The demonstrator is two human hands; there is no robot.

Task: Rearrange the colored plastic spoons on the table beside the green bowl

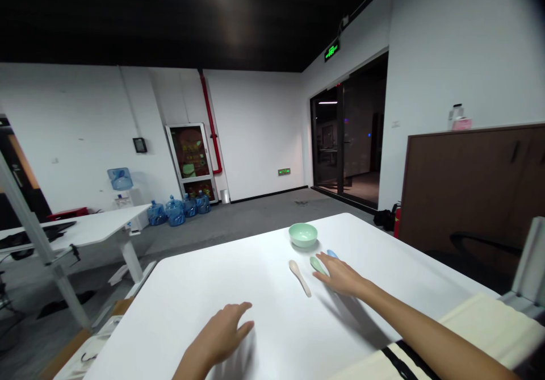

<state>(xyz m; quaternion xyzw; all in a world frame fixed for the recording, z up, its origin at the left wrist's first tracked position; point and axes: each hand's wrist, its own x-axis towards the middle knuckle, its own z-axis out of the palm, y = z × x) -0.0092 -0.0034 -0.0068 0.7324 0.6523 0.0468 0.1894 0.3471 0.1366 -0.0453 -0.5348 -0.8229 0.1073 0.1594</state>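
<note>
My right hand (340, 276) lies on the white table (204, 289) with its fingers stretched out over a green spoon (316, 264) and a blue spoon (331, 253), covering part of each. A cream spoon (300, 277) lies just left of that hand, untouched. A pale green bowl (303, 235) stands upright beyond the spoons near the table's far edge. My left hand (223, 334) rests flat on the table nearer to me, fingers loosely extended, holding nothing.
A brown cabinet (472, 187) stands to the right with a bottle on top. A second white desk (85, 226) is at the left, water jugs (174, 211) sit by the far wall, and a dark chair (481, 249) stands beside the table's right side.
</note>
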